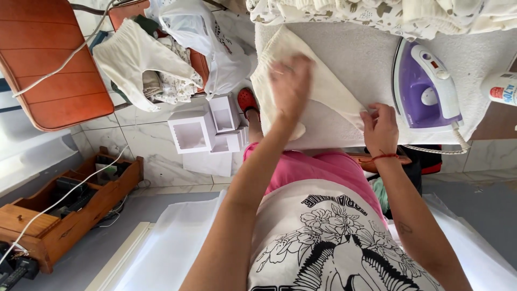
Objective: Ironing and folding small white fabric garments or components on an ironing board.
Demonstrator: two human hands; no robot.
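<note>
head view, from the left edge: an orange padded chair seat (51,59) is cut off by the frame, with a white cord (64,60) running across it, and below it a wooden tray box (64,207) sits on the tiled floor (145,143), its contents too dark to make out. next comes a second chair, mostly hidden under a heap of pale clothes (142,64) and a white plastic bag (207,40). under these stand small white open boxes (207,132) on the floor, and a red shoe (247,101) shows just beside the ironing surface. the cream garment (323,89) lies flat on the white padded ironing board (366,59), its near corner hanging toward the person. the left hand (291,86) rests palm down on the garment with fingers spread open and flat, holding nothing; it is blurred, so the fingertips are hard to tell apart. the right hand (381,129), with a red string at the wrist, has its fingers closed in a pinch on the garment's right edge. just right of that hand a purple and white iron (426,89) lies on the board, its coiled cord dropping off the near edge. a patterned pile of fabric (377,13) lies along the far side, cut off at the top. at the right edge a white spray can (501,89) is only partly in view.
</note>
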